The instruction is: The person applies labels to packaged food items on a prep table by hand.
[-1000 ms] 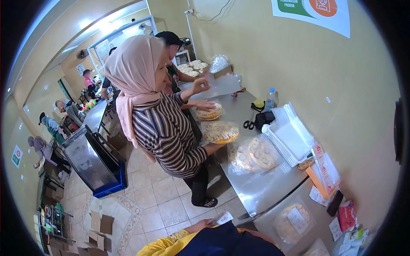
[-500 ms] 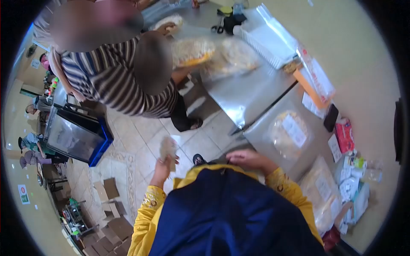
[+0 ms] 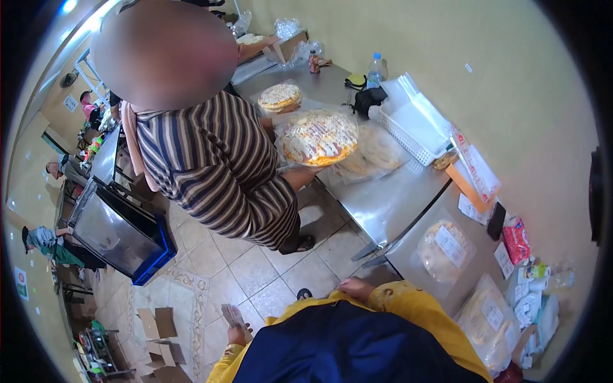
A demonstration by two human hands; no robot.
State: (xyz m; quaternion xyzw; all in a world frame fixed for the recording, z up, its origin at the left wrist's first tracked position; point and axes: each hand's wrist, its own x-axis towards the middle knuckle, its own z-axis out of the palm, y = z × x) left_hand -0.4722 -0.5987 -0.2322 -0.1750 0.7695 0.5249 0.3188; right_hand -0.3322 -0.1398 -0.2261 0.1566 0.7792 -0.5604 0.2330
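A small packet [image 3: 230,314] sits low at the near left, above the floor tiles [image 3: 255,274], with the left hand [image 3: 239,333] grip clenched around it. The right hand [image 3: 355,288] lies by the tabletop [image 3: 389,204] edge, and I cannot tell its grip. Farther off, a person in a striped shirt [image 3: 211,166] holds a wrapped pizza [image 3: 319,137].

The left hand [image 3: 237,332] is hanging low beside the body with its fingers curling closed, and the left arm [image 3: 220,370] is bending at the elbow. The right hand [image 3: 356,288] is sitting close before the chest, back turned up, with the right arm [image 3: 408,303] folding inward. Its fingers are tucking out of sight.
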